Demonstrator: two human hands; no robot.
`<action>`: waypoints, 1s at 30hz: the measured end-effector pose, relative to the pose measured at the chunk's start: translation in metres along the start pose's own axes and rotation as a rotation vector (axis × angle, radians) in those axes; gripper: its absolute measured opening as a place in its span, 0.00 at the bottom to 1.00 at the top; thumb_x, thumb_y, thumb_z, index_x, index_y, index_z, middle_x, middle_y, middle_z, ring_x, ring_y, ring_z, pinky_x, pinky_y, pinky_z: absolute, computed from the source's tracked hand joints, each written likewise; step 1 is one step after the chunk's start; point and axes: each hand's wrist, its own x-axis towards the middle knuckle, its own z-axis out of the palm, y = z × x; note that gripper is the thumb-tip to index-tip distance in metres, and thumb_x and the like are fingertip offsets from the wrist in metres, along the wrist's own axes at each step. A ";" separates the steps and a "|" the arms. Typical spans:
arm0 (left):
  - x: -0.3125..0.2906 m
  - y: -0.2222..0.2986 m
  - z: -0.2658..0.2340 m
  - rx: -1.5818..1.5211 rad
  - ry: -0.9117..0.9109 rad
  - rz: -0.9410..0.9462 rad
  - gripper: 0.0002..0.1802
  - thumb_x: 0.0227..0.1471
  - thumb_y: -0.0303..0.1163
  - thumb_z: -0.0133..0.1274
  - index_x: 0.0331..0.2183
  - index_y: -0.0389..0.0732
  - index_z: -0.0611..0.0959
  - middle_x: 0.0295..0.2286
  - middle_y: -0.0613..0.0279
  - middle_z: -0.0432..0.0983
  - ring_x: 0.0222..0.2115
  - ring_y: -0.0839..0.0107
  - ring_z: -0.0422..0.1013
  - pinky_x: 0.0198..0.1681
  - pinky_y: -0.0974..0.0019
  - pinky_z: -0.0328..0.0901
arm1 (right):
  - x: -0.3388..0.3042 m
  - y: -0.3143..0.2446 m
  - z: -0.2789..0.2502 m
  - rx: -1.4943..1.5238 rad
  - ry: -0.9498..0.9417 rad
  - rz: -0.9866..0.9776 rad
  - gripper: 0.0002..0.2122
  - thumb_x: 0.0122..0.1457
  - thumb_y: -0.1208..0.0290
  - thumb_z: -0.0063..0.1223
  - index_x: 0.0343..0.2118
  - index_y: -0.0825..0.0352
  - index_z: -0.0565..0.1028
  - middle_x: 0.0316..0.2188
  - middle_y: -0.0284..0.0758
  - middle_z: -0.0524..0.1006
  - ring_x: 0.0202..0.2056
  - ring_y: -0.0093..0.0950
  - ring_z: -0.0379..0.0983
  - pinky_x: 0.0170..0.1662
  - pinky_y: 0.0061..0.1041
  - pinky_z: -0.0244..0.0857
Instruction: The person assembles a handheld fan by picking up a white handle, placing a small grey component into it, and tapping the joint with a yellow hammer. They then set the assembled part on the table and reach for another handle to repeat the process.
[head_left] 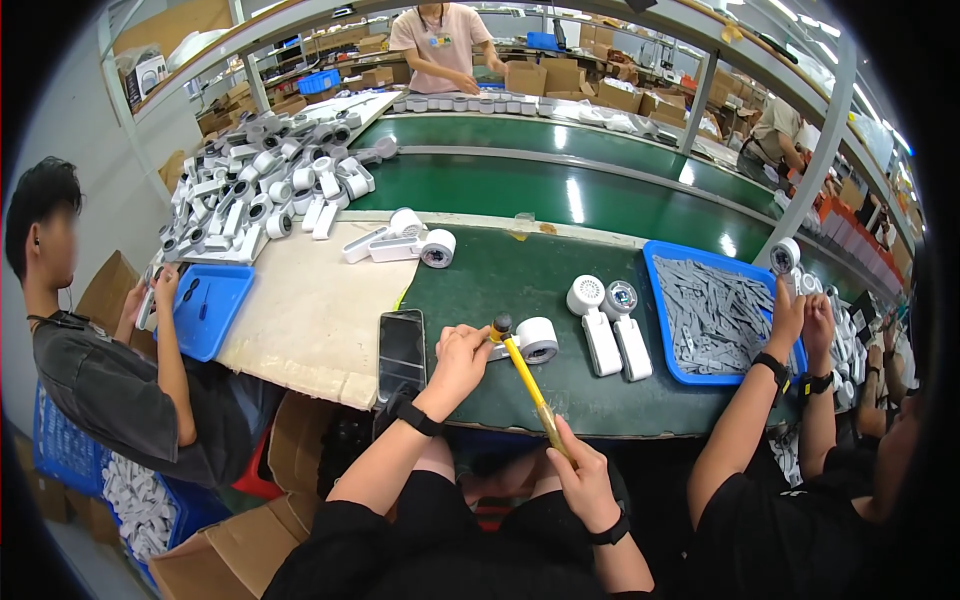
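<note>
My right hand is closed around the lower end of a hammer with a yellow handle and a dark head. That head is over the handle of a white handheld fan; whether it touches I cannot tell. The fan lies on its side on the green tabletop, its round head to the right. My left hand is closed on the fan's handle end, which its fingers partly hide. Right of this, two white fans lie side by side, handles toward me.
A dark phone lies left of my left hand. On the right stands a blue tray of grey strips, with a co-worker's hands beside it holding a fan. Far left are piled fans and another person. A green conveyor runs behind.
</note>
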 end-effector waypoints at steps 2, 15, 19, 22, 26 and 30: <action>-0.005 -0.006 -0.001 -0.049 0.023 0.028 0.17 0.53 0.32 0.56 0.45 0.38 0.83 0.34 0.55 0.77 0.41 0.55 0.68 0.46 0.57 0.62 | 0.003 -0.001 -0.002 -0.045 -0.005 -0.007 0.23 0.60 0.78 0.54 0.60 0.70 0.67 0.37 0.49 0.79 0.36 0.29 0.77 0.43 0.24 0.68; -0.014 0.005 -0.012 -0.059 -0.022 0.076 0.17 0.48 0.32 0.62 0.38 0.31 0.82 0.32 0.47 0.76 0.39 0.49 0.70 0.45 0.54 0.65 | 0.011 -0.012 -0.022 -0.152 -0.051 -0.014 0.23 0.59 0.77 0.54 0.59 0.70 0.68 0.31 0.48 0.77 0.30 0.30 0.74 0.39 0.25 0.67; -0.014 0.003 -0.009 -0.097 -0.004 0.091 0.17 0.48 0.32 0.62 0.37 0.31 0.81 0.32 0.47 0.76 0.39 0.49 0.70 0.44 0.54 0.66 | 0.004 -0.017 -0.023 -0.152 0.004 -0.101 0.23 0.58 0.79 0.55 0.59 0.70 0.68 0.28 0.46 0.76 0.28 0.29 0.73 0.37 0.24 0.66; -0.011 0.003 -0.009 -0.113 -0.005 0.091 0.17 0.47 0.32 0.63 0.37 0.31 0.81 0.32 0.48 0.76 0.38 0.50 0.71 0.44 0.54 0.66 | -0.003 -0.007 -0.022 -0.202 -0.058 -0.051 0.23 0.58 0.80 0.54 0.58 0.70 0.69 0.28 0.45 0.76 0.28 0.29 0.73 0.37 0.24 0.67; -0.010 0.000 -0.009 -0.094 -0.032 0.073 0.16 0.45 0.31 0.64 0.36 0.31 0.81 0.32 0.48 0.76 0.38 0.50 0.71 0.44 0.54 0.66 | 0.000 -0.014 -0.026 -0.158 -0.053 -0.100 0.22 0.59 0.79 0.55 0.58 0.66 0.70 0.25 0.45 0.73 0.26 0.39 0.72 0.32 0.31 0.66; -0.011 0.002 -0.011 -0.116 -0.047 0.052 0.17 0.43 0.30 0.65 0.36 0.32 0.82 0.31 0.49 0.76 0.38 0.50 0.71 0.44 0.54 0.66 | -0.001 -0.020 -0.030 -0.157 -0.022 -0.121 0.23 0.58 0.80 0.55 0.58 0.68 0.70 0.27 0.44 0.74 0.27 0.35 0.72 0.34 0.28 0.66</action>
